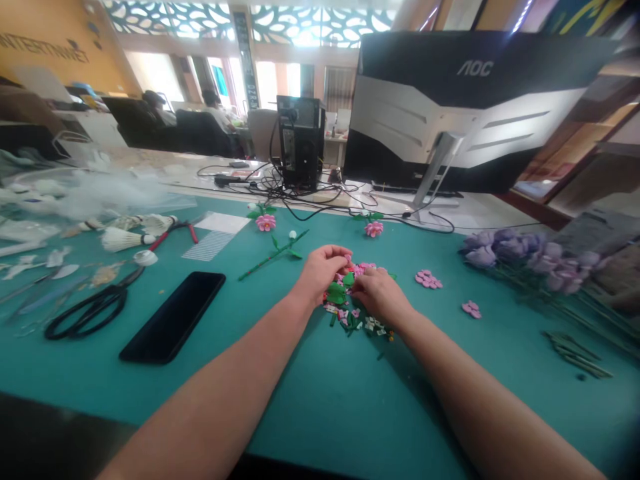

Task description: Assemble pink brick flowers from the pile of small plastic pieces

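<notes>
My left hand is at the left side of a pile of small toy building pieces, its thumb and fingers closed on a small pink piece. The fingers of my right hand are curled down into the right side of the pile; what they hold, if anything, is hidden. Pink, green, white and a few orange pieces make up the pile, with larger green leaf pieces between the hands. To the right lie a cluster of pink petal pieces and a smaller pink one.
Behind my hands lie a green stem and two pink brick flowers, left and right. A phone, black scissors and shuttlecocks are left. Purple flowers lie right; a monitor stands behind.
</notes>
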Demonstrator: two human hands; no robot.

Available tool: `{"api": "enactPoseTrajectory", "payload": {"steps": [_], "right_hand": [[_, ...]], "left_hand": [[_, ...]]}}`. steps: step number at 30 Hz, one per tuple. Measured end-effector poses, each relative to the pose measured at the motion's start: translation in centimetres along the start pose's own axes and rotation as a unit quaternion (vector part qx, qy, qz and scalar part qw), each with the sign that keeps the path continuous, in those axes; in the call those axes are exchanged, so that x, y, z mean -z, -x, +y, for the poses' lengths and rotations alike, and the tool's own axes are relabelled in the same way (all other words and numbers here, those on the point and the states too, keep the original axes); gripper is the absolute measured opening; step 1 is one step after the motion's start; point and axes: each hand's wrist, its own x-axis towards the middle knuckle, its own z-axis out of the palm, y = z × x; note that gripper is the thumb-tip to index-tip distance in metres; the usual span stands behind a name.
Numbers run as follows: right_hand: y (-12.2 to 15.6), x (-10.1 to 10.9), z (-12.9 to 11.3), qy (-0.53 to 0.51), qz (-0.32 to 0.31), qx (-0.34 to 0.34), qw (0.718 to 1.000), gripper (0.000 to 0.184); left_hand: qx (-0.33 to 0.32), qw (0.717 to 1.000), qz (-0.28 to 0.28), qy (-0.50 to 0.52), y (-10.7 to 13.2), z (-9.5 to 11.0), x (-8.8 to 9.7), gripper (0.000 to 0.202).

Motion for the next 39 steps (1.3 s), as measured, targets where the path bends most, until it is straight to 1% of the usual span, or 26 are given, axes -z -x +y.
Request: {"api": "enactPoseTrajectory", "payload": {"steps": [5,9,13,16,18,20,23,28,31,36,39], "right_hand": [[-0.2,0.0,-0.1,0.025,-0.015,-0.003,1.000,0.013],[-0.3,0.3,-0.4,0.034,-0.025,-0.005,0.999,0.019],[-0.1,0.8,-0.4,0.029,-0.022,-0.008,0.999,0.018],[0.3,1.2,0.3,0.000,0.001,-0.017,1.000,0.016],[0.5,1.5,1.1,-0.031,0.030,-0.040,0.998,0.018],[0.7,1.7,1.9,-0.063,0.043,-0.058,0.995,0.020],[0.9,2.2,2.1,-0.106,0.031,-0.064,0.992,0.020],[1.3,3.3,0.8,-0.146,-0.005,-0.039,0.989,0.019],[1.5,3.8,0.8,-0.141,-0.018,-0.040,0.989,0.018],[1.8,4.6,2.4,-0.101,-0.040,-0.080,0.991,0.017],[2.0,4.7,3.2,-0.068,-0.028,-0.105,0.992,0.020]], "left_hand": [[0.024,1.000,0.008,0.005,0.2,0.5,-0.3,0.016],[0.029,1.000,0.005,0.001,0.1,0.6,-0.4,0.018],[0.033,0.999,0.003,-0.004,0.0,0.5,-0.3,0.020],[0.030,1.000,0.004,-0.005,0.1,0.5,-0.3,0.018],[0.028,1.000,0.005,-0.011,0.1,0.4,-0.3,0.017],[0.025,1.000,0.003,-0.016,0.1,0.3,-0.2,0.016],[0.024,0.999,-0.002,-0.022,0.0,0.0,-0.2,0.015],[0.024,0.999,-0.007,-0.021,0.0,-0.1,-0.2,0.014],[0.025,0.999,-0.004,-0.025,0.0,-0.1,-0.2,0.014],[0.022,0.999,-0.006,-0.025,-0.1,-0.2,-0.1,0.013],[0.025,0.999,-0.004,-0.024,-0.1,-0.1,-0.1,0.013]]}}
